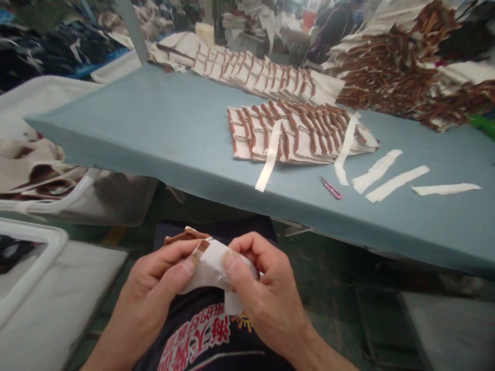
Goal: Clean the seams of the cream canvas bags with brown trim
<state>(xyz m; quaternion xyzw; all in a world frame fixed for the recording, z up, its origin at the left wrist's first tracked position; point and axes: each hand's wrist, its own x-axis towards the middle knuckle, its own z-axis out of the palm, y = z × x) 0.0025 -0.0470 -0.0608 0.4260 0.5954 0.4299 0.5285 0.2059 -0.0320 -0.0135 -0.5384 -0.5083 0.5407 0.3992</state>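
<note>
Just above my lap, both hands grip one white fabric piece with brown trim (pixel 207 281). My left hand (pixel 160 281) pinches its left side between thumb and fingers, beside the brown edge. On the other side, my right hand (pixel 259 278) is closed on the white cloth, thumb on top and fingers curled beneath. A white strip (pixel 232 303) hangs down below my right thumb; whether it is joined to the piece I cannot tell. Part of the fabric is hidden behind my fingers.
Ahead is a blue-covered table (pixel 154 134). It bears overlapping rows of brown-edged white pieces (pixel 294 131), several loose white strips (pixel 398 183) and small thread snips (pixel 330 188). A tall brown-and-white fabric pile (pixel 398 67) stands back right. White bins (pixel 58 201) with fabric are at left.
</note>
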